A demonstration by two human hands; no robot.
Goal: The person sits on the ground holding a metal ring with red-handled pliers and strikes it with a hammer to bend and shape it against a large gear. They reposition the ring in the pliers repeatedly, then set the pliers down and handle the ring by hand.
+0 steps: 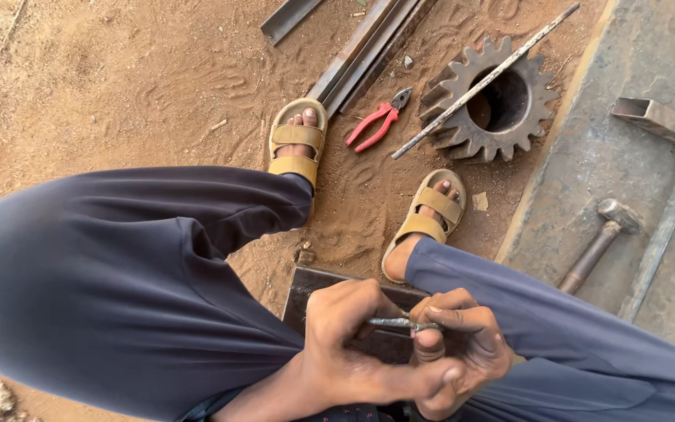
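Hands, left hand (pixel 349 328) and right hand (pixel 458 344), both clamped on thin metal rod (pixel 392 322); red pliers (pixel 376 121), toothed gear (pixel 494 101), hammer (pixel 599 238) beyond.

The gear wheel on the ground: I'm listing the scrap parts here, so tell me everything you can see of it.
The gear wheel is a large, thick ring of dark, rusty-looking metal with blunt teeth all around and a wide round hole through its middle. It lies flat on the sandy ground, beside the edge of a grey slab. A thin metal rod lies slanted across its top. Red-handled pliers lie just to its left, apart from it.
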